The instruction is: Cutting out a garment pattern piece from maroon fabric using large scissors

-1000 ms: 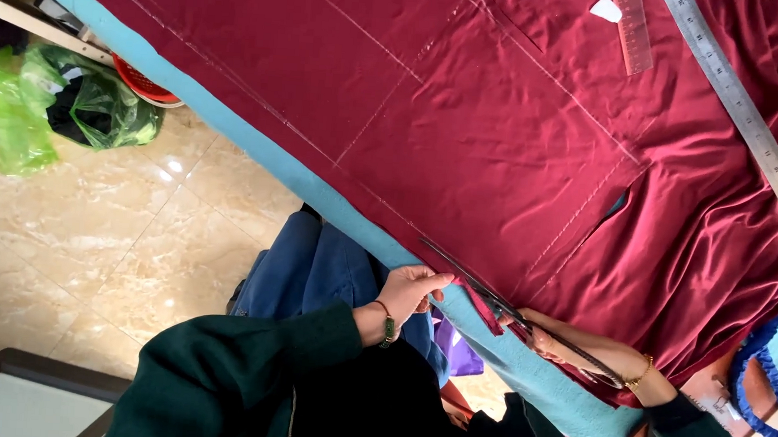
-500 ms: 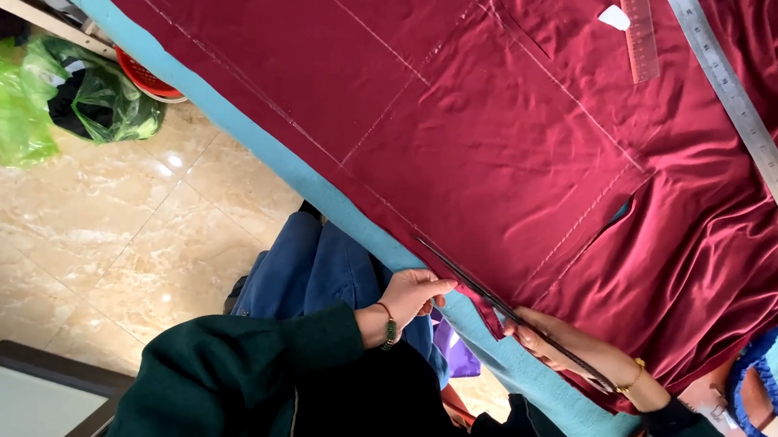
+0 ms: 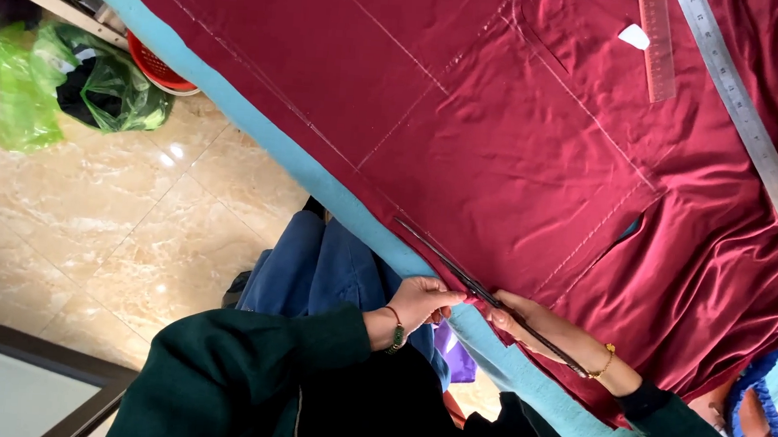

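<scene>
Both hands met at the cloth [image 3: 519,154] edge: left hand [image 3: 424,300] pinched it, right hand [image 3: 526,324] gripped scissors [image 3: 483,292], blades lying along the edge, pointing away.

At the near edge of the blue-covered worktop [image 3: 267,144], the left hand [image 3: 422,300] pinches the dark red satin fabric [image 3: 467,115] while the right hand [image 3: 535,325] holds long scissors [image 3: 458,269] along its hem, a steel ruler [image 3: 750,133] lying far right.
</scene>
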